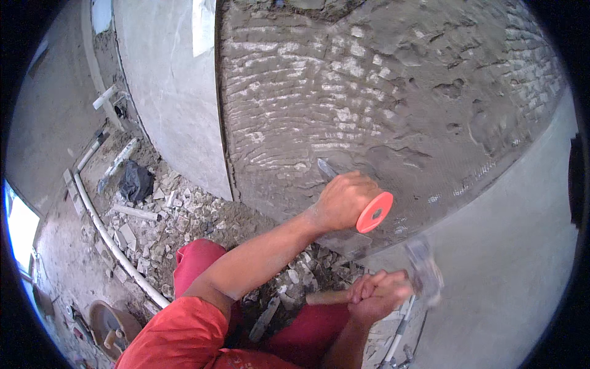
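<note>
My left hand [349,200] is wrapped round a chisel [327,168] with a round orange hand guard [369,218] at its struck end. The chisel's flat steel tip points up and left against the rough grey mortar wall [295,129]. My right hand [380,294] grips the wooden handle of a hammer [326,297], below and to the right of the guard. Motion blurs the hammer's head, which stands apart from the chisel. Ridged, chipped mortar with whitish patches surrounds the tip.
Broken rubble [178,203] covers the ground along the wall's foot. A long white pipe [117,246] curves across the floor at left, near a black plastic bag [136,181]. A bucket [114,326] stands at lower left. Smooth grey panels [169,86] flank the rough area.
</note>
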Demonstrator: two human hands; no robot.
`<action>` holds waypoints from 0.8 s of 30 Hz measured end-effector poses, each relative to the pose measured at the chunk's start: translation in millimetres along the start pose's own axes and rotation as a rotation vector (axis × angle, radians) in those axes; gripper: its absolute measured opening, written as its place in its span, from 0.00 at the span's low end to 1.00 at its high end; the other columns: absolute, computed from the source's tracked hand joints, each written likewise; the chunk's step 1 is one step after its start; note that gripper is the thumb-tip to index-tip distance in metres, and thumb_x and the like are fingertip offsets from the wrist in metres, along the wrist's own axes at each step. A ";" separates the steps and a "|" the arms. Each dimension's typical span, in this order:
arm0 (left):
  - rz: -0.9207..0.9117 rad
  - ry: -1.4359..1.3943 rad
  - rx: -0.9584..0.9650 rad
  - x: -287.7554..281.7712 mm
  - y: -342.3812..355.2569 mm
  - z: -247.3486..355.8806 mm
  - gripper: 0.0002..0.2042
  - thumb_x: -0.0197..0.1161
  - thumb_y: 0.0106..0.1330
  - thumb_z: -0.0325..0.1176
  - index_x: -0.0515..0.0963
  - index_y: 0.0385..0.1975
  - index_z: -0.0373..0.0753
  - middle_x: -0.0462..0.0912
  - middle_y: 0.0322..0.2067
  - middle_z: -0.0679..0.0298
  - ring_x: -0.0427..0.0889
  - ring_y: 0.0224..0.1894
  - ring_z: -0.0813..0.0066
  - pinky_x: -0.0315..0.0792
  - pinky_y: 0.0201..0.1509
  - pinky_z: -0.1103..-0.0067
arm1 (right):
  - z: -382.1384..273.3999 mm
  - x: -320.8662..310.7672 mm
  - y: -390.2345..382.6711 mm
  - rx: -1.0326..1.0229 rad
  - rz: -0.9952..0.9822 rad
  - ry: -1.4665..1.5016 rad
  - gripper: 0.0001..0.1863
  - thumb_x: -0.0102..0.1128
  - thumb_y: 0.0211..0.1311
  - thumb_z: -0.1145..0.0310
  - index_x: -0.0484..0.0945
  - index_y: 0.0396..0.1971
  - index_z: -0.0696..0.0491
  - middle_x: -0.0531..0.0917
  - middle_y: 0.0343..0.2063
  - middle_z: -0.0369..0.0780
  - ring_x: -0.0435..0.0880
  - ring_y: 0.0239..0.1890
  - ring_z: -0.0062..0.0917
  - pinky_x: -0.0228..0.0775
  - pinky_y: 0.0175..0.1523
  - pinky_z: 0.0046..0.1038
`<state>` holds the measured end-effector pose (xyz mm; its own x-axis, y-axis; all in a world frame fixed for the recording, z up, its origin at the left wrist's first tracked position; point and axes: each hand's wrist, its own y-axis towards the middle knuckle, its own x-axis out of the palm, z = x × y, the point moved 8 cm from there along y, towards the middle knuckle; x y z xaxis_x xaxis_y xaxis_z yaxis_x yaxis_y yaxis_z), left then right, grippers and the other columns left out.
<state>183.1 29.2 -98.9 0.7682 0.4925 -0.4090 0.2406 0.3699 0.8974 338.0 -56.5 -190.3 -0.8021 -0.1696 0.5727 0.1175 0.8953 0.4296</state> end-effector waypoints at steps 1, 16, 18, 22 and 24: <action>0.004 -0.006 0.008 0.8 -0.5 0.8 0.07 0.65 0.45 0.34 0.77 0.22 0.40 0.79 0.23 0.61 0.81 0.29 0.60 0.73 0.36 0.68 | 4.1 -1.3 -3.5 -0.045 0.024 -0.054 0.26 0.43 0.71 0.40 0.62 0.30 0.49 0.61 0.09 0.34 0.62 0.05 0.20 0.64 0.09 0.26; 0.021 -0.045 0.022 -10.4 -8.1 -10.0 0.07 0.65 0.45 0.33 0.77 0.23 0.39 0.79 0.24 0.60 0.80 0.29 0.59 0.72 0.34 0.67 | 25.6 -3.2 -3.6 0.064 0.026 -0.556 0.23 0.42 0.74 0.45 0.62 0.28 0.50 0.62 0.09 0.34 0.60 0.05 0.19 0.60 0.09 0.24; 0.090 -0.031 0.038 -9.3 -13.7 -9.9 0.08 0.65 0.45 0.33 0.77 0.23 0.39 0.79 0.24 0.60 0.80 0.29 0.59 0.72 0.34 0.67 | 18.3 12.3 -0.4 0.002 0.059 -0.242 0.21 0.41 0.75 0.48 0.62 0.29 0.50 0.63 0.09 0.35 0.60 0.05 0.19 0.60 0.09 0.24; 0.004 -0.116 0.011 -13.5 -1.4 -3.8 0.08 0.66 0.45 0.34 0.77 0.23 0.38 0.80 0.25 0.59 0.81 0.30 0.58 0.73 0.35 0.67 | 68.8 -70.5 -19.5 -0.039 -0.030 -0.147 0.19 0.41 0.75 0.50 0.62 0.31 0.50 0.64 0.11 0.36 0.61 0.06 0.20 0.62 0.10 0.24; 0.021 -0.137 0.009 -18.5 -9.5 -11.7 0.09 0.66 0.45 0.34 0.76 0.23 0.38 0.80 0.25 0.59 0.81 0.30 0.58 0.74 0.35 0.68 | 81.6 -69.3 -20.1 0.081 -0.081 -0.370 0.18 0.41 0.75 0.51 0.62 0.32 0.50 0.66 0.13 0.36 0.63 0.07 0.20 0.63 0.11 0.24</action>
<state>159.6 25.8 -101.8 0.8468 0.3879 -0.3640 0.2285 0.3528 0.9074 343.5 -29.0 -295.6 -0.9656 -0.0943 0.2425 0.0102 0.9175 0.3977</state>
